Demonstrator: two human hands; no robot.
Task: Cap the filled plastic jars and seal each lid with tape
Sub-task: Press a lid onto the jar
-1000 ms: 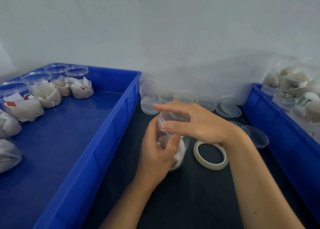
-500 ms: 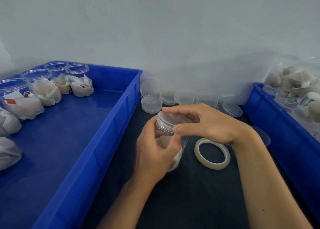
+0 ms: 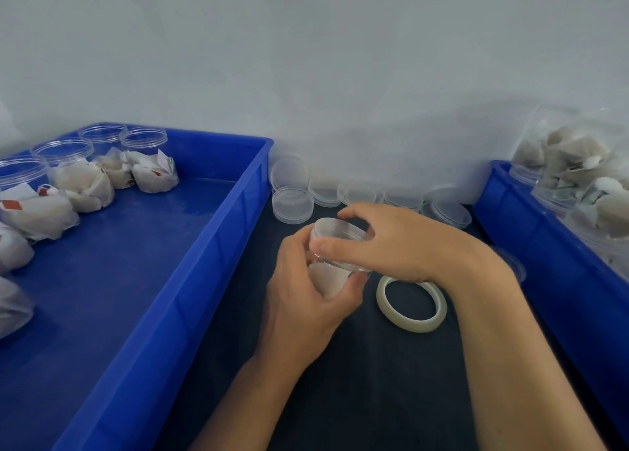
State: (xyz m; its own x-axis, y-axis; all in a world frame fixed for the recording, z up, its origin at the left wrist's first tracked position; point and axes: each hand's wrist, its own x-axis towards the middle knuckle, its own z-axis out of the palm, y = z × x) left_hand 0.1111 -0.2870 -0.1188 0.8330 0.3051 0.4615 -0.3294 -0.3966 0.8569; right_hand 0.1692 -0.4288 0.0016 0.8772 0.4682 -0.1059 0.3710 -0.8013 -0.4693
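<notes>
A clear plastic jar (image 3: 328, 277) with white packets inside is held over the dark table, tilted toward the left. My left hand (image 3: 303, 300) wraps around its body from below. My right hand (image 3: 391, 243) grips the clear lid (image 3: 337, 232) on the jar's mouth, thumb in front and fingers behind. A roll of pale tape (image 3: 411, 303) lies flat on the table just right of the jar, partly under my right wrist.
A big blue bin (image 3: 190, 280) on the left holds several capped filled jars (image 3: 149, 164). Loose clear lids (image 3: 292, 202) line the wall behind. A second blue bin (image 3: 544, 256) on the right holds filled jars and a bag of packets (image 3: 571, 157).
My right hand has turned on the lid, with the thumb coming round to the front. The jar has tipped a little to the left in my left hand.
</notes>
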